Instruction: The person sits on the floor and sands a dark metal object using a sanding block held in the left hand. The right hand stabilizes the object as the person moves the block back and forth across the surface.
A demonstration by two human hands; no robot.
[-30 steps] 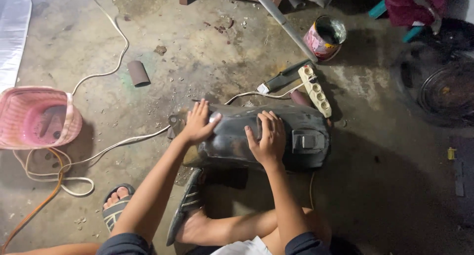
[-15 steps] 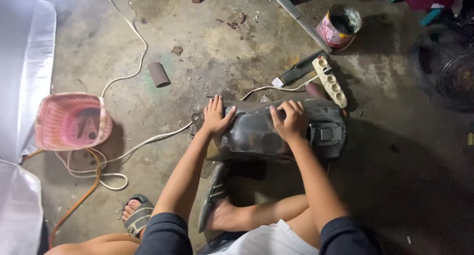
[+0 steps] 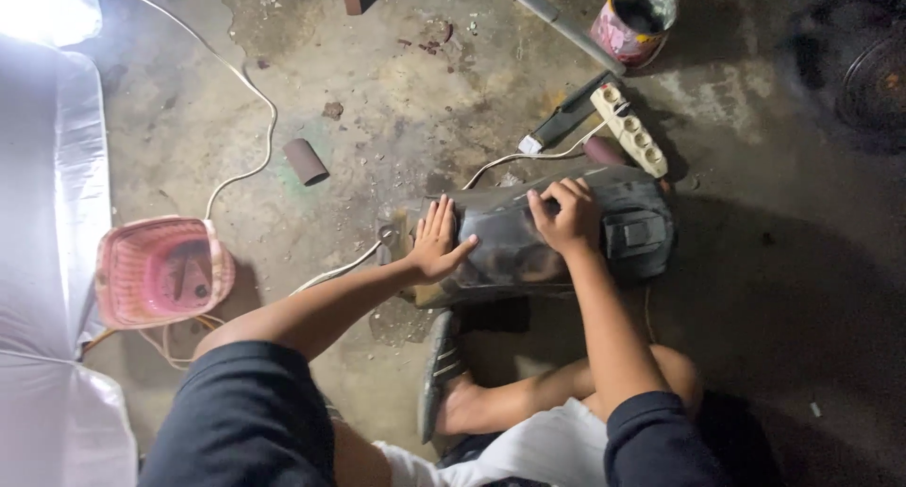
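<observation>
- The left hand (image 3: 436, 242) lay flat, fingers spread wide, on the near end of a dark panel (image 3: 528, 237).
- The right hand (image 3: 566, 215) pressed down on the panel's top, fingers curled over its far edge.
- The panel sat on the concrete floor (image 3: 396, 91), before the person's folded leg.
- A power strip (image 3: 629, 128) lay just behind it.
- A pink basket (image 3: 160, 270) stood well to the left.

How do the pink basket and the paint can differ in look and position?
The pink basket is wide, low and latticed, and stands at the left by the white cable. The paint can is a narrower, solid-walled cylinder with a dark inside, and stands far from both hands, at the top right. Both are open-topped and upright on the concrete floor.
</observation>
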